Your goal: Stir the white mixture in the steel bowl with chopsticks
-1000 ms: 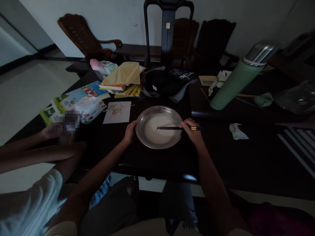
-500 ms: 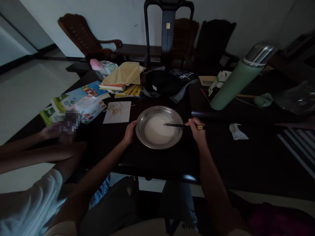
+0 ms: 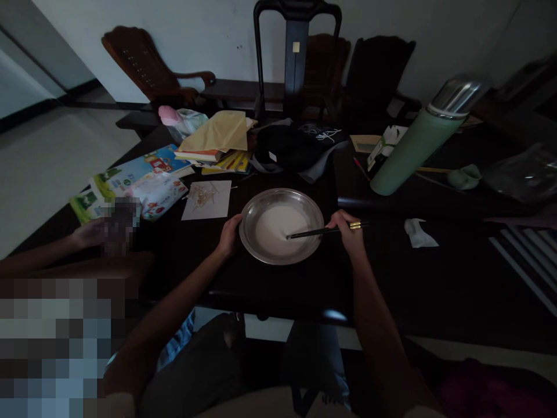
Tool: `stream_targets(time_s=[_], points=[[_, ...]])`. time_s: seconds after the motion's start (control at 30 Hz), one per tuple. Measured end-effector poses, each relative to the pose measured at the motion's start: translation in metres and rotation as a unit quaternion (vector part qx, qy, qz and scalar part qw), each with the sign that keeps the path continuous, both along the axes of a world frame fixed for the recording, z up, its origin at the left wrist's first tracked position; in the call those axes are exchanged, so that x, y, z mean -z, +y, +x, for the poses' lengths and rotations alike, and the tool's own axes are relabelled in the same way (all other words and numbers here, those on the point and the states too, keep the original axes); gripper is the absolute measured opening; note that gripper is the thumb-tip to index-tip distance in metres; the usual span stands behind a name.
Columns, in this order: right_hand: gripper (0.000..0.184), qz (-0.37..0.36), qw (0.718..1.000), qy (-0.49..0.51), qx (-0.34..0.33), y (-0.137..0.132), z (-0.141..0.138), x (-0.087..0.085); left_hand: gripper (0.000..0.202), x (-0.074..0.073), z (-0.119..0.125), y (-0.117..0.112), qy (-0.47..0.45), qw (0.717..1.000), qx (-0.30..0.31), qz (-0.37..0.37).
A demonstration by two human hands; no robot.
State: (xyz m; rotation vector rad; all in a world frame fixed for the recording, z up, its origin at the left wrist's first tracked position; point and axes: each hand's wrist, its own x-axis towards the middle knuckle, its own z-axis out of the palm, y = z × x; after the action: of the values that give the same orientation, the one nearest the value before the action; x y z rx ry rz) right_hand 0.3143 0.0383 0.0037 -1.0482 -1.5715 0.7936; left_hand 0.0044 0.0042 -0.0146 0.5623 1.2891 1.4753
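Note:
A round metal basin [image 3: 313,203] stands on the dark table in front of me, with a pale, milky mixture [image 3: 274,229] in its bottom. At its left rim, my left hand [image 3: 229,235] grips the edge; part of the fingers is hidden. On the right side, my right hand [image 3: 346,225] is closed around dark chopsticks [image 3: 311,233] with gold-coloured bands. Their tips dip into the mixture near the middle of the basin. White paper [image 3: 217,206] with a heap of thin sticks, which look like cotton swabs or toothpicks, lies left of the basin.
Behind the basin are a black bag [image 3: 287,148] and stacked books [image 3: 217,145]. A tall green thermos [image 3: 420,148] stands at the right, near a crumpled tissue [image 3: 420,233]. Another person's arm [image 3: 47,251] rests at the left, beside a packet of wipes [image 3: 159,194].
The chopstick tips have shifted slightly left and toward me through the mixture, and the chopsticks' angle has changed. My left hand stays at the rim.

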Motion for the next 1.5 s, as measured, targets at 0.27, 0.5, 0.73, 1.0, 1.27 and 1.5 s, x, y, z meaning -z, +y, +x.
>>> stream_targets(time_s=[0.27, 0.5, 0.73, 1.0, 1.27, 1.5], points=[[0.043, 0.016, 0.999, 0.004, 0.048, 0.0022, 0.0021, 0.0023, 0.020, 0.0007, -0.0004, 0.0008, 0.001, 1.000, -0.004, -0.008], [0.032, 0.016, 0.998, -0.050, -0.039, 0.0004, -0.0030, 0.0010, 0.021, -0.0010, 0.0003, -0.0011, 0.017, 1.000, -0.001, 0.016], [0.042, -0.002, 1.000, 0.007, -0.001, 0.0007, 0.0013, 0.0018, 0.019, 0.0017, -0.0005, 0.0006, 0.009, 1.000, -0.007, 0.005], [0.039, 0.008, 0.999, 0.016, 0.051, 0.0010, 0.0003, 0.0014, 0.021, -0.0025, 0.0024, -0.0010, 0.000, 1.000, -0.003, 0.013], [0.032, 0.020, 0.999, -0.036, -0.016, -0.0008, -0.0029, -0.0009, 0.021, -0.0023, 0.0021, 0.0000, 0.005, 1.000, -0.004, 0.008], [0.038, 0.009, 1.000, -0.009, -0.010, 0.0004, 0.0000, 0.0011, 0.021, -0.0012, 0.0010, -0.0012, 0.008, 1.000, -0.001, 0.007]])
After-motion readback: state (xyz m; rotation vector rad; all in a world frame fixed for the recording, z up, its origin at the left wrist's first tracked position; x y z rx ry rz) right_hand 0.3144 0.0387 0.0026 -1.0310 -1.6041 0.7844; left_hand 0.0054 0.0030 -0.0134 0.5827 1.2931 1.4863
